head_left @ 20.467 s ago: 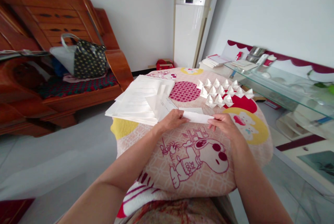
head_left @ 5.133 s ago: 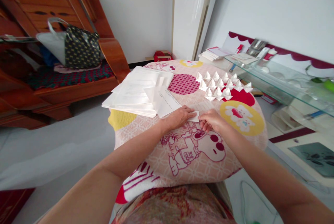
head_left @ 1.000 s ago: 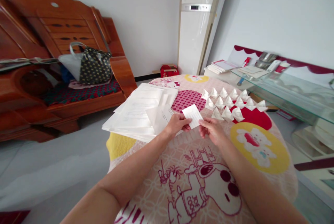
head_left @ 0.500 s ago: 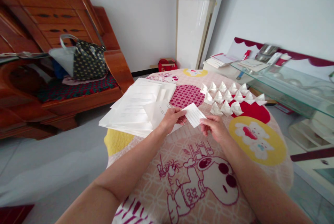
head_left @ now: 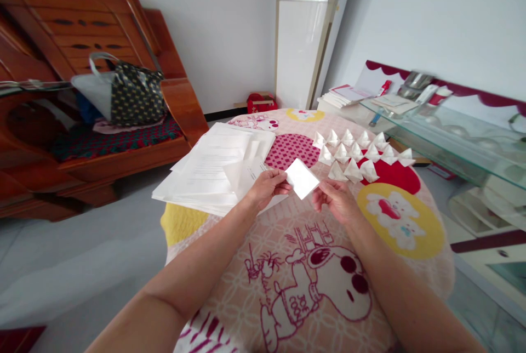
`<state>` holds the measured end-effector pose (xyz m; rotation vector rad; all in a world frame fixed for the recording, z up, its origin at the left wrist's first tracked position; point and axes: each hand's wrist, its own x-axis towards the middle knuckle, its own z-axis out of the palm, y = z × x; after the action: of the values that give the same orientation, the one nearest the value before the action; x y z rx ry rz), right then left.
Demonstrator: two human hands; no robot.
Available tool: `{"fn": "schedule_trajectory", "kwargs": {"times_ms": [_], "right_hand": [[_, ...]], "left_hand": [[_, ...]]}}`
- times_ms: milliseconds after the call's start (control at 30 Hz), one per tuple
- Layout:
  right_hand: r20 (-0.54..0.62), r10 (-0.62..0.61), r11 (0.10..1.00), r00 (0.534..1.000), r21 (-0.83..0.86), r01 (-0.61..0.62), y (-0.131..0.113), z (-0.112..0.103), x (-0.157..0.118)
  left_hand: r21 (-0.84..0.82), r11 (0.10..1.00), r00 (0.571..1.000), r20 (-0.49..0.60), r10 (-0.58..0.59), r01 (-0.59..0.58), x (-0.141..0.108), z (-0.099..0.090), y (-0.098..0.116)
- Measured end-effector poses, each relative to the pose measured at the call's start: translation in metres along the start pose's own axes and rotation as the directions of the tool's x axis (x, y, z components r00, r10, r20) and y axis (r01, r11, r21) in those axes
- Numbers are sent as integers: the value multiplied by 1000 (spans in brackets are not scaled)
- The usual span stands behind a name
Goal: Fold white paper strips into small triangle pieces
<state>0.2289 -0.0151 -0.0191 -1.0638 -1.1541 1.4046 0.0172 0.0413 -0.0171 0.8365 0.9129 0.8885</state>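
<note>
My left hand: fingers gripping the left corner of a small white paper. My right hand: fingers pinching its right corner. Paper is above the cloth-covered counter, one corner toward me. Loose sheets piled left; folded paper peaks in rows beyond my right hand.

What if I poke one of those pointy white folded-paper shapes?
Those pointy white folded-paper shapes look light, being paper, so one would probably slide. Folds likely make it fairly stiff, but its thin peak might bend.
</note>
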Motion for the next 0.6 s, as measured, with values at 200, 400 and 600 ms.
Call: {"fn": "schedule_trajectory", "kwargs": {"times_ms": [200, 400, 600], "right_hand": [[22, 13, 1000, 1000, 7, -14, 1, -1, 0], [15, -14, 1000, 1000, 6, 14, 0, 0, -1], [-58, -93, 984, 994, -158, 83, 4, 0, -1]], "left_hand": [[-4, 1000, 1000, 23, -8, 8, -2, 1, 2], [55, 998, 999, -43, 30, -28, -5, 4, 3], [100, 992, 993, -83, 80, -71, -6, 3, 2]]}}
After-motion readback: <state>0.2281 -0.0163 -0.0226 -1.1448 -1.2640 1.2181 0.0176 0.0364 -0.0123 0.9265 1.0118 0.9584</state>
